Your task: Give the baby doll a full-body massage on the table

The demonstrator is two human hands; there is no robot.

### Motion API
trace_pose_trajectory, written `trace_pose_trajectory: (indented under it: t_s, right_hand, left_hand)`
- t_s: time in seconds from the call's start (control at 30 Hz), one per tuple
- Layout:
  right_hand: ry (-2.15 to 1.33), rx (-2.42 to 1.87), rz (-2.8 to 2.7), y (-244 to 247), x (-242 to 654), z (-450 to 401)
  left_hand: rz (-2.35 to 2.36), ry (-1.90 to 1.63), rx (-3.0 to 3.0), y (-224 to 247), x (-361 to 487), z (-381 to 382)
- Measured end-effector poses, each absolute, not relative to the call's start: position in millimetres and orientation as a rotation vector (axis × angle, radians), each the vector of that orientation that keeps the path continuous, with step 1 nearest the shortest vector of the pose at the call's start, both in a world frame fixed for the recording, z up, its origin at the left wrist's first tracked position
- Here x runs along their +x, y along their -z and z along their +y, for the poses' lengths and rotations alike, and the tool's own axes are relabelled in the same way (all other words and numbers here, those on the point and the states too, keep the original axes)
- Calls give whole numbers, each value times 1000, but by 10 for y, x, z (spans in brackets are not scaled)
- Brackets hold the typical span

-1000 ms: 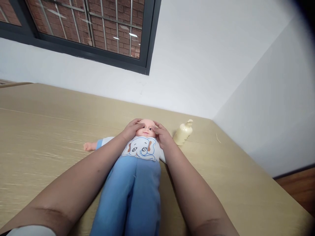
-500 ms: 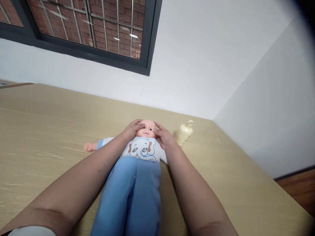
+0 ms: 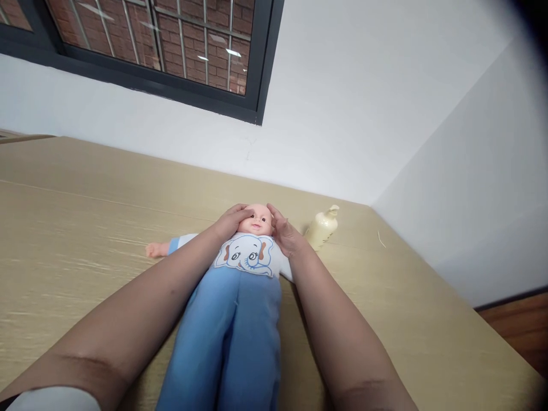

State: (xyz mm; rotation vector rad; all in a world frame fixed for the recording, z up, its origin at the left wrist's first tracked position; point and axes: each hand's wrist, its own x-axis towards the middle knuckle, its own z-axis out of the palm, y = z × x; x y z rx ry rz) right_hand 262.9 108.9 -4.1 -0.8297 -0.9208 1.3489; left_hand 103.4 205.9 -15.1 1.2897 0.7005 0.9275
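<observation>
A baby doll point(image 3: 246, 285) in blue trousers and a white top with an elephant face lies on its back on the wooden table point(image 3: 385, 319). Both of my hands are at its head. My left hand point(image 3: 231, 221) cups the left side of the head, with a finger near the doll's eye. On the other side, my right hand point(image 3: 286, 233) rests against the cheek and ear, fingers bent round the head. The doll's arm sticks out to the left beyond my forearm. Fingertips behind the head are hidden.
A cream bottle point(image 3: 321, 229) with a pump-like top is just right of my right hand. A thin pale strip point(image 3: 381, 239) lies farther right. Behind the table are a white wall point(image 3: 334, 114) and a dark-framed window point(image 3: 162, 85) with bars.
My right thumb has lifted off the doll's cheek and drawn back to the right. My left hand stays at the head. The view has shifted slightly.
</observation>
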Motion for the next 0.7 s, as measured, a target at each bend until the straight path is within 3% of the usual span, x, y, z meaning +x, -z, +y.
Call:
trace_pose_trajectory:
  t_s: [0.2,0.43,0.7]
  right_hand:
    - [-1423,-793,-921,37,2618,1072]
    - [-1277,-794,-978,26,2766,1121]
    - [-1132,-777,-1309,-645,2538,807]
  left_hand:
    - [672,-918,1275,149,1018,2054]
    - [705,-942,1275,151,1036,2064]
    - [647,-959,1288,162,1044,2080]
